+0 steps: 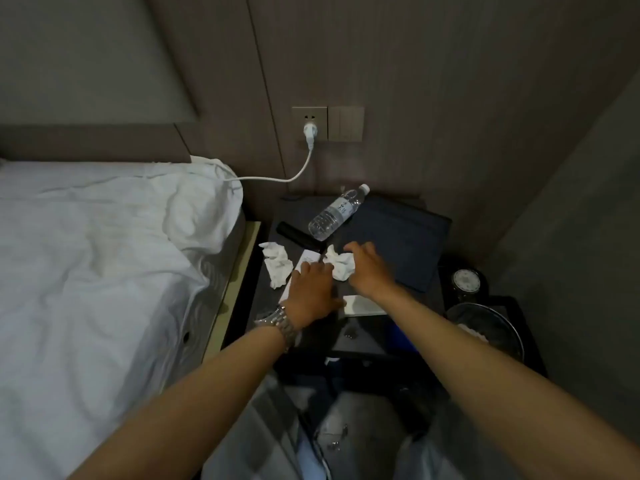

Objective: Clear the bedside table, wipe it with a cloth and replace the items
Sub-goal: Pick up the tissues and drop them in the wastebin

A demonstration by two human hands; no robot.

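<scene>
While both hands work at the middle of the dark bedside table (270, 271), the clearing step looks barely begun, and several hazards stand out.

Left to right: the bed with rumpled white sheets (104, 254) lies just beside the table. A crumpled white tissue (277, 263) sits at the table's left edge and could be brushed into the gap by the bed. The left hand (311, 289), a metal watch (277, 323) on its wrist, presses flat with relaxed fingers on a white paper sheet (363, 304); sliding it could drag the sheet off the front edge. A second crumpled white tissue (341, 263) lies between the hands; the right hand (365, 265) has its fingers curled over it, though whether it has a firm grasp I cannot tell. Behind, a clear plastic water bottle (336, 213) lies on its side and may roll if nudged. It rests partly on a dark flat folio case (398, 244).

The grey panelled wall carries a socket with a white plug and cable (304, 157) trailing to the bed. A dark round bin (485, 330) stands at the right.
</scene>
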